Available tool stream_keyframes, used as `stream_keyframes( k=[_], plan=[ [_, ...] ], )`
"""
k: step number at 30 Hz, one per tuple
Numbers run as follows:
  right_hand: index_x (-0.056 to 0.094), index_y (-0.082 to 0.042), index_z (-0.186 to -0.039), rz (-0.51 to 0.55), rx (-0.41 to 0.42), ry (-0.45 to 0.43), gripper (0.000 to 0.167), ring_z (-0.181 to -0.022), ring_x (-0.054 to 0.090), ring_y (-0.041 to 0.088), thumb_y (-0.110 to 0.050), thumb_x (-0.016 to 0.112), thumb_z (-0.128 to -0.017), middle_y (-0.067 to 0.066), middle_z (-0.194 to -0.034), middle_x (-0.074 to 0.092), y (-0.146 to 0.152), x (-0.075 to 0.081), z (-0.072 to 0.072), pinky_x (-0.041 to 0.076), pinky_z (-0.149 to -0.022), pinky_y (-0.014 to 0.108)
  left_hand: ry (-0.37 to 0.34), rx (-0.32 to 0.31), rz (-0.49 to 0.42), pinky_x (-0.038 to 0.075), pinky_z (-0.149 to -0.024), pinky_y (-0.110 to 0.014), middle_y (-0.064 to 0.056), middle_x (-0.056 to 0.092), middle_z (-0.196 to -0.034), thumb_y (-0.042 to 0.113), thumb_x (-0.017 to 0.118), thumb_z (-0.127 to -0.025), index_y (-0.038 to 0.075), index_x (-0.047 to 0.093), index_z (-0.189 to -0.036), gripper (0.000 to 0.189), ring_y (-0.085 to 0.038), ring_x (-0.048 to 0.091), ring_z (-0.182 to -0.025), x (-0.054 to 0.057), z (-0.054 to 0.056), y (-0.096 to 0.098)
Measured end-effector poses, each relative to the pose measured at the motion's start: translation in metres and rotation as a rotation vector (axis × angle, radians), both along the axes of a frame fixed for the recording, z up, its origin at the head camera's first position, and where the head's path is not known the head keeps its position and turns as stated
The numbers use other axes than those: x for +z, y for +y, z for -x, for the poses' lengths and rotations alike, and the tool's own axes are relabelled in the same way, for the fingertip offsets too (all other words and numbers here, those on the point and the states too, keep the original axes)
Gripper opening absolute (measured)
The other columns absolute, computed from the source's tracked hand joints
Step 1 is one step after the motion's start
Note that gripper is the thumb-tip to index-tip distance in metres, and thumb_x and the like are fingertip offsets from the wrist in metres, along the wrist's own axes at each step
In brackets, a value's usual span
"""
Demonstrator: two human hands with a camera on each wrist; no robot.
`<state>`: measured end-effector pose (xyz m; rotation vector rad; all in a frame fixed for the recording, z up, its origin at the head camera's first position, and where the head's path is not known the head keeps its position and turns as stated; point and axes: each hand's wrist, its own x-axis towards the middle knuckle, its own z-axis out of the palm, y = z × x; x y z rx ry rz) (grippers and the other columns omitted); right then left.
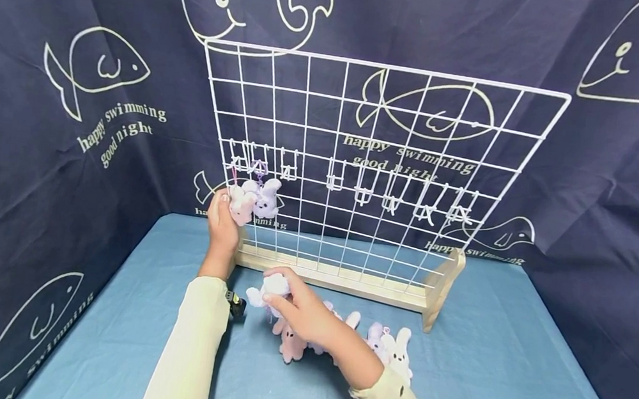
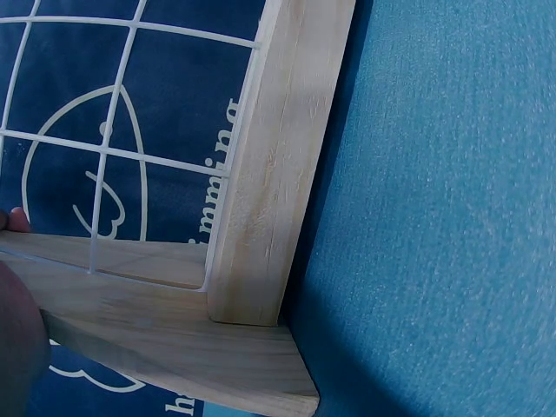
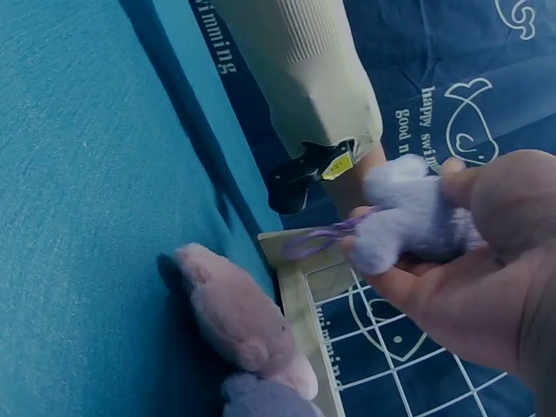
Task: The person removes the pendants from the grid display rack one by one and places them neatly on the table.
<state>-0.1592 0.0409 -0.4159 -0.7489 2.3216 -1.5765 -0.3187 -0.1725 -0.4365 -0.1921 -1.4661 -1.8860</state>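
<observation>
Head view: right hand (image 1: 306,307) pinches plush (image 1: 275,284); left hand (image 1: 224,226), grip unclear, touches pink bunny (image 1: 242,209).

PLACE: curtained tabletop booth, wider room out of sight | WALLS: navy cloth (image 1: 371,18) printed with whales, fish, "happy swimming good night" | SURFACE: blue tabletop (image 1: 488,363) | FITTINGS: shop-style white wire grid (image 1: 337,130), wooden base (image 1: 340,281), hooks (image 1: 362,198), plush toys (image 1: 267,202) hanging

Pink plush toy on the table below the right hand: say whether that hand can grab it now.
Probably not yet: the right hand is close to the pink toy, but it grips a pale purple toy, which would likely have to be released first.
</observation>
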Motion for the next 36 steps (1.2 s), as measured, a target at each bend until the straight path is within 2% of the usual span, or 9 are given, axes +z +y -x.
stream_keyframes(
  k=[3,6,9,13,17,20,24,28,36],
  plan=[
    [0.042,-0.021,-0.151,-0.121,0.055,0.026,0.041,-0.08,0.072,0.028,-0.02,0.049,-0.112,0.012,-0.103,0.068,0.002,-0.002,-0.001,0.056,-0.077,0.028,-0.002,0.013,0.016,0.051,-0.075,-0.018,0.007,0.062,-0.094,0.012,0.037,-0.107,0.015,0.067,-0.104,0.03,-0.007,0.059,-0.087,0.002,0.0,0.0],
    [0.039,-0.025,-0.153,-0.18,0.092,0.037,0.042,-0.075,0.074,0.029,-0.018,0.046,-0.112,0.012,-0.095,0.068,0.002,-0.004,-0.002,0.054,-0.079,0.028,0.0,0.013,0.013,0.05,-0.075,-0.018,0.008,0.062,-0.094,0.011,0.037,-0.108,0.015,0.066,-0.103,0.03,-0.006,0.058,-0.087,0.002,0.0,-0.001],
    [0.038,-0.028,-0.153,-0.146,0.127,-0.045,0.042,-0.062,0.073,0.038,-0.017,0.044,-0.113,0.028,-0.083,0.068,0.002,-0.006,-0.003,0.061,-0.066,0.04,-0.001,0.035,0.022,0.049,-0.076,-0.017,0.009,0.061,-0.093,0.008,0.036,-0.107,0.015,0.066,-0.102,0.031,-0.005,0.057,-0.087,0.006,-0.002,0.0],
    [0.039,-0.023,-0.152,-0.101,0.16,-0.105,0.042,-0.051,0.068,0.049,-0.014,0.046,-0.112,0.039,-0.075,0.064,-0.001,-0.01,-0.003,0.059,-0.052,0.051,-0.001,0.049,0.03,0.047,-0.078,-0.016,0.011,0.06,-0.092,0.005,0.036,-0.106,0.013,0.066,-0.101,0.031,-0.003,0.056,-0.087,0.02,-0.015,0.004],
    [0.052,-0.018,-0.145,-0.189,0.157,0.063,0.037,-0.074,0.074,0.02,-0.016,0.056,-0.108,0.019,-0.099,0.074,-0.004,-0.014,0.001,0.061,-0.08,0.033,-0.02,0.015,0.009,0.049,-0.078,-0.016,0.011,0.061,-0.092,0.006,0.036,-0.106,0.016,0.065,-0.101,0.032,-0.003,0.057,-0.087,0.029,-0.026,0.007],
    [0.06,-0.017,-0.14,-0.257,0.147,0.196,0.034,-0.1,0.066,0.007,-0.019,0.061,-0.106,0.005,-0.12,0.071,-0.006,-0.016,0.001,0.053,-0.098,0.029,-0.034,-0.002,0.002,0.05,-0.077,-0.016,0.011,0.061,-0.092,0.006,0.035,-0.106,0.018,0.064,-0.101,0.032,-0.003,0.058,-0.087,0.029,-0.028,0.008],
    [0.061,-0.016,-0.144,-0.286,0.139,0.274,0.038,-0.123,0.065,0.017,-0.018,0.061,-0.106,0.006,-0.139,0.067,-0.006,-0.017,-0.001,0.051,-0.112,0.038,-0.02,0.019,0.031,0.048,-0.079,-0.016,0.012,0.061,-0.093,0.005,0.035,-0.106,0.014,0.065,-0.103,0.031,-0.002,0.057,-0.089,0.029,-0.028,0.007],
    [0.061,-0.014,-0.146,-0.291,0.133,0.308,0.041,-0.136,0.061,0.025,-0.013,0.06,-0.106,0.009,-0.148,0.063,-0.007,-0.016,-0.003,0.047,-0.119,0.043,-0.014,0.03,0.051,0.047,-0.08,-0.016,0.013,0.061,-0.093,0.005,0.036,-0.106,0.009,0.065,-0.104,0.03,-0.002,0.056,-0.09,0.028,-0.027,0.007],
    [0.071,-0.013,-0.136,-0.399,0.172,0.419,0.041,-0.129,0.064,0.024,0.0,0.065,-0.098,0.007,-0.134,0.07,-0.009,-0.022,-0.002,0.05,-0.115,0.038,-0.05,0.02,0.052,0.048,-0.081,-0.016,0.013,0.06,-0.094,0.007,0.035,-0.106,0.006,0.065,-0.106,0.031,-0.002,0.056,-0.09,0.027,-0.029,0.008]
  ],
)
